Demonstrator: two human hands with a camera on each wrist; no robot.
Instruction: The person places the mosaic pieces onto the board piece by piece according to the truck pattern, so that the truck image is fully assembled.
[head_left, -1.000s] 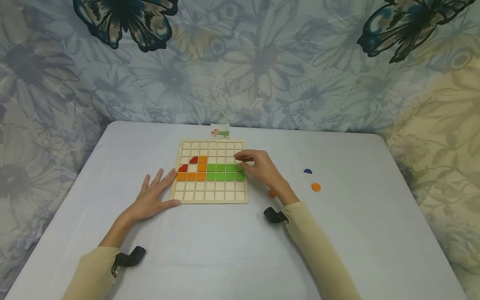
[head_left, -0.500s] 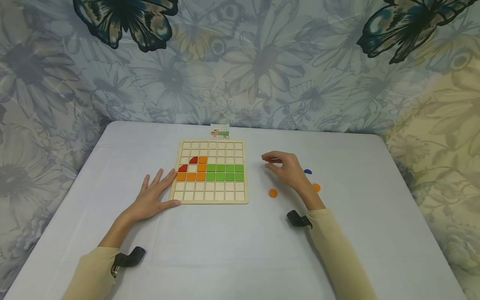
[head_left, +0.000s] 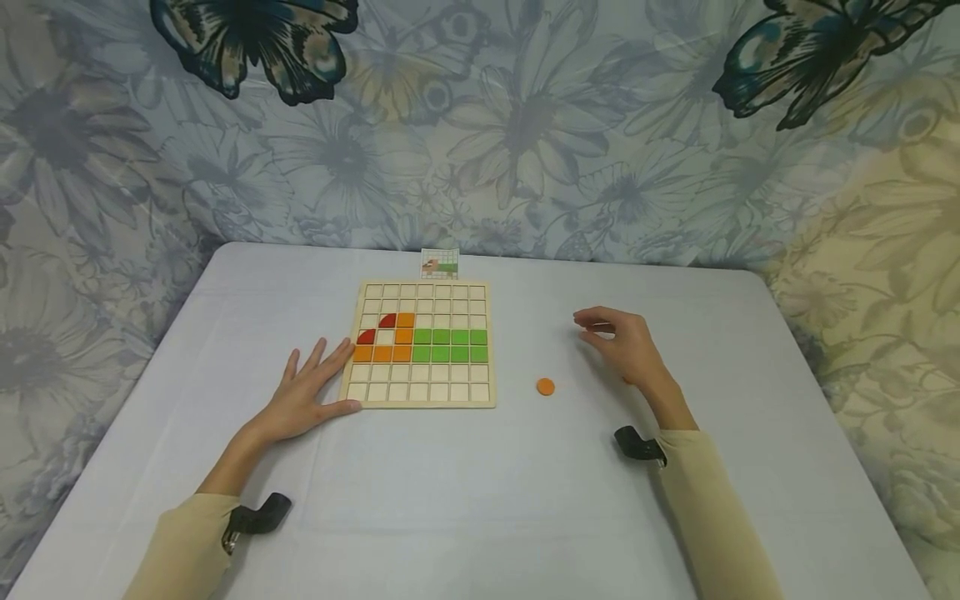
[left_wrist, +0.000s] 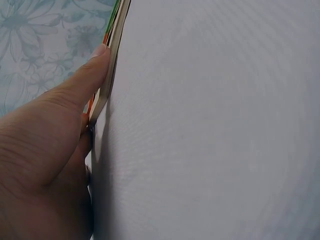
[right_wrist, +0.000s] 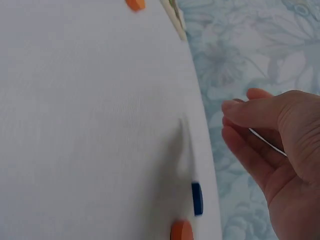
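Note:
My left hand [head_left: 300, 402] lies spread at the left edge of a wooden grid board [head_left: 438, 391]. In the left wrist view its thumb [left_wrist: 87, 77] touches the board's edge. Orange tiles [head_left: 382, 353], two red curved tiles [head_left: 387, 320] and green square tiles [head_left: 441, 345] fill part of the grid. To the right of the board, my right hand [head_left: 628, 346] hovers above the table with fingers loosely bent and nothing visible between them. Below it, in the right wrist view, are a blue half-round piece [right_wrist: 197, 199] and an orange disc [right_wrist: 182, 230]; the hand hides both in the head view.
Another orange disc [head_left: 545, 387] lies between the board and my right hand. A small picture card [head_left: 439, 263] sits at the board's far edge. The white table [head_left: 465, 500] ends at a flower-patterned cloth backdrop [head_left: 525, 167].
My right hand has moved from the board's right side out to the right, uncovering one orange disc and covering the blue piece and the other disc. The left hand has stayed put.

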